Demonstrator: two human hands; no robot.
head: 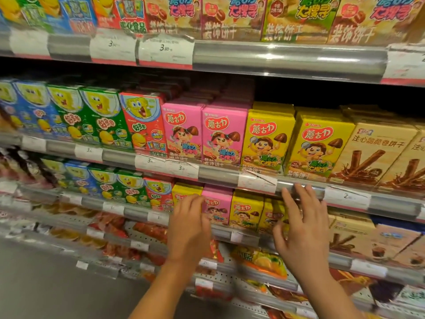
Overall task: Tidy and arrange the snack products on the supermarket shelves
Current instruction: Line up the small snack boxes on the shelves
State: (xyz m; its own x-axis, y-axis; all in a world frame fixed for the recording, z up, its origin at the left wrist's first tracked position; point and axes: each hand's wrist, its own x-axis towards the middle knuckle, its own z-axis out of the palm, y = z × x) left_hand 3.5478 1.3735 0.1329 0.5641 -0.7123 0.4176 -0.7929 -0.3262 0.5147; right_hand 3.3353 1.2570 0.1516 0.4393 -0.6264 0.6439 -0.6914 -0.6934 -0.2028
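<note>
Snack boxes fill the shelves in front of me. On the lower shelf stand a yellow box [184, 192], a pink box [217, 207] and two more yellow boxes [247, 210]. My left hand [188, 229] reaches toward the first yellow box and the pink box, fingers relaxed and covering part of them; I cannot tell whether it touches them. My right hand [303, 229] is spread open in front of the yellow box [272, 214] at the right, fingertips up near the shelf rail [218, 174]. Neither hand holds anything.
The shelf above carries blue, green and red cartoon boxes [142, 122], pink boxes [224, 134], yellow boxes [319, 143] and tan wafer-roll boxes [372, 153]. Bagged snacks [262, 261] lie on the lowest pegboard shelves. Price-tag rails jut out at each shelf front. Grey floor [57, 284] lies lower left.
</note>
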